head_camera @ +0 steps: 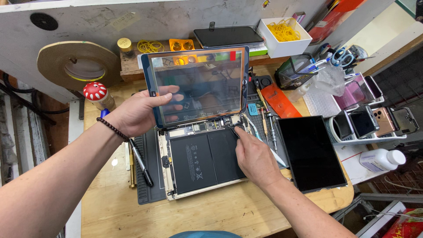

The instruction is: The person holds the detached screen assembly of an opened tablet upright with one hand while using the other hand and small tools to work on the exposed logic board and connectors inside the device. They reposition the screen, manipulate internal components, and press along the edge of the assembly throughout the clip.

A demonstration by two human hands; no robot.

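Observation:
An opened tablet body [200, 161] lies on a dark mat, its black battery cells and circuit board exposed. My left hand [139, 112] grips the left edge of the lifted glass screen panel [198, 83], which stands tilted upright above the body's far edge. My right hand [255, 156] pinches a thin dark tool [233, 131] whose tip rests by the board's right end, near the panel's lower corner.
A second black tablet [310, 152] lies to the right. Screwdrivers [266, 125] and an orange tool [282, 101] lie behind it. A rack of phones [370, 123], a white bottle [381, 159], a mesh pen holder [297, 70], a mushroom-shaped object [96, 92] and a pen [141, 161] surround the mat.

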